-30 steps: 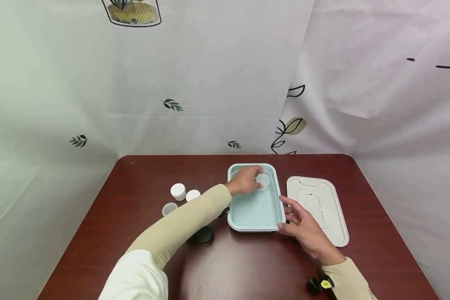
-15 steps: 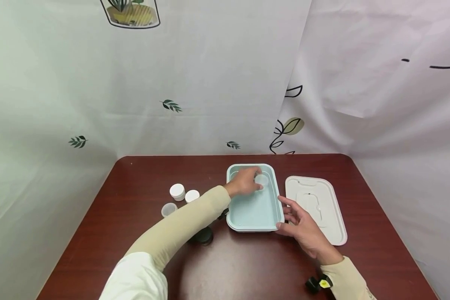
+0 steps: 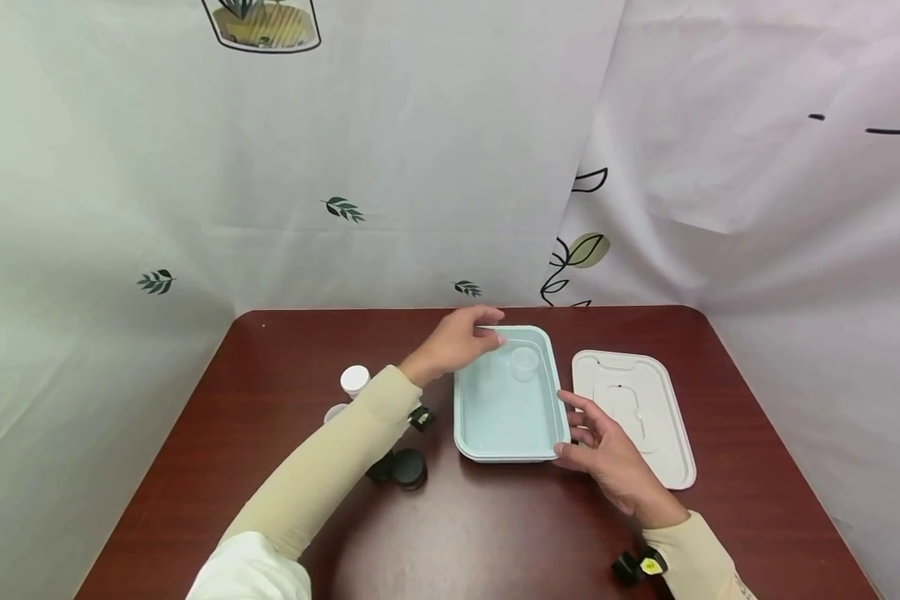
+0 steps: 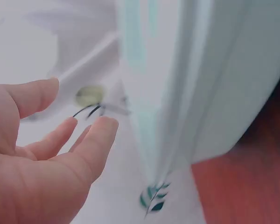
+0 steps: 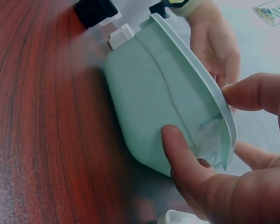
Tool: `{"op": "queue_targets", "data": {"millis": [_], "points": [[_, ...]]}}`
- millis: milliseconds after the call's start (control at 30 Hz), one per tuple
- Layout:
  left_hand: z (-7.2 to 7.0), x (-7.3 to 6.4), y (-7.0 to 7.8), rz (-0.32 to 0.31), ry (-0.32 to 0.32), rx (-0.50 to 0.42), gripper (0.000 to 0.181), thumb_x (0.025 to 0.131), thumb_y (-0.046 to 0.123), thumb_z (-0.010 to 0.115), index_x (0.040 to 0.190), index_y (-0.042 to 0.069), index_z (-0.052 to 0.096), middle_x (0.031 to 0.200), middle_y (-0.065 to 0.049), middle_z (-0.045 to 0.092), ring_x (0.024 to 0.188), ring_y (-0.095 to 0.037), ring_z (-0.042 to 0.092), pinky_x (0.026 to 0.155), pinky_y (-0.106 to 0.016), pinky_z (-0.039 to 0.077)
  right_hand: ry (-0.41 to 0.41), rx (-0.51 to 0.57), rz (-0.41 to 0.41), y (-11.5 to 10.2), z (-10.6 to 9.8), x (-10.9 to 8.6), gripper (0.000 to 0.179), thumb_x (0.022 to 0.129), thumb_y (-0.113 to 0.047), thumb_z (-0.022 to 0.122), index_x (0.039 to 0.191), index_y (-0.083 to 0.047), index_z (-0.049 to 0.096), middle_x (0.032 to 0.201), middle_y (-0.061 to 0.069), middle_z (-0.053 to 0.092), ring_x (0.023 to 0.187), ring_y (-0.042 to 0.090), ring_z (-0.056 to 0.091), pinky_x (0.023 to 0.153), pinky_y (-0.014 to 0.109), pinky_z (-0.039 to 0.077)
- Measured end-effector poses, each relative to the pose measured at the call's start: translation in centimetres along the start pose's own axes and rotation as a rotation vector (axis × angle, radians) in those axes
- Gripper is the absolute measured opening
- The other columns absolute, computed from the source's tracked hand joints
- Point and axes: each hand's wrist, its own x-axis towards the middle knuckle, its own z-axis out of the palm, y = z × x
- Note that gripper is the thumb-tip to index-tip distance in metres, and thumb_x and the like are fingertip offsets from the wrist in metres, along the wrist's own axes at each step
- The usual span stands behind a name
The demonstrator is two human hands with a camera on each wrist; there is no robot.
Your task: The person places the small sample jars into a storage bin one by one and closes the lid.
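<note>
A small translucent cup (image 3: 524,364) sits inside the light-blue rectangular container (image 3: 504,417), near its far end. My left hand (image 3: 457,337) hovers over the container's far left corner, apart from the cup. The left wrist view shows that hand (image 4: 51,144) with fingers spread and holding nothing, beside the container's blurred side (image 4: 177,84). My right hand (image 3: 607,458) holds the container's right side near the front corner. In the right wrist view, fingertips of this hand (image 5: 238,172) touch the rim and outer wall of the container (image 5: 149,98).
A white lid (image 3: 637,417) lies right of the container. Left of it are a white-lidded jar (image 3: 355,380), a translucent cup (image 3: 335,412) partly behind the left sleeve, and black-lidded jars (image 3: 408,468). A patterned cloth (image 3: 420,150) hangs behind the table (image 3: 487,533).
My left hand has let go of the translucent cup inside the container and moved up and left. The right hand has stayed at the container's side.
</note>
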Motion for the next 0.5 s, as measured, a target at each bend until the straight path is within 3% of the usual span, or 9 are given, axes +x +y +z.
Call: {"op": "queue_targets", "data": {"millis": [133, 267, 400, 500], "points": [[-3.1, -1.7, -0.6, -0.002, 0.056, -0.11, 0.044, 0.103, 0.024, 0.071, 0.146, 0.015, 0.061, 0.144, -0.004, 0.065, 0.131, -0.023, 0.065, 0.106, -0.042, 0.056, 0.003, -0.005, 0.012, 0.1, 0.1, 0.1, 0.085, 0.089, 0.007, 0.072, 0.163, -0.009, 0.034, 0.144, 0.032, 0.044, 0.115, 0.027, 0.066, 0.084, 0.037, 0.064], [-6.2, -4.3, -1.9, -0.028, 0.102, -0.178, 0.043, 0.103, 0.026, 0.071, 0.144, 0.017, 0.062, 0.143, -0.003, 0.065, 0.131, -0.024, 0.065, 0.107, -0.047, 0.054, 0.004, -0.03, 0.023, -0.1, 0.1, 0.1, 0.085, 0.09, 0.006, 0.073, 0.163, -0.011, 0.034, 0.144, 0.032, 0.045, 0.115, 0.027, 0.067, 0.084, 0.035, 0.064], [-8.7, -7.3, -3.6, -0.051, 0.14, -0.198, 0.041, 0.102, 0.025, 0.073, 0.142, 0.018, 0.064, 0.139, -0.005, 0.068, 0.127, -0.025, 0.067, 0.104, -0.045, 0.055, 0.006, -0.045, 0.03, -0.3, 0.2, 0.1, 0.085, 0.09, 0.005, 0.073, 0.163, -0.012, 0.035, 0.145, 0.031, 0.045, 0.115, 0.027, 0.068, 0.084, 0.033, 0.064], [-10.2, -9.6, -4.9, -0.066, 0.15, -0.198, 0.042, 0.102, 0.022, 0.074, 0.142, 0.015, 0.064, 0.14, -0.008, 0.067, 0.128, -0.026, 0.067, 0.103, -0.037, 0.056, 0.007, -0.048, 0.033, -0.5, 0.1, 0.1, 0.085, 0.09, 0.006, 0.073, 0.163, -0.011, 0.035, 0.145, 0.031, 0.046, 0.115, 0.027, 0.068, 0.084, 0.032, 0.063]]}}
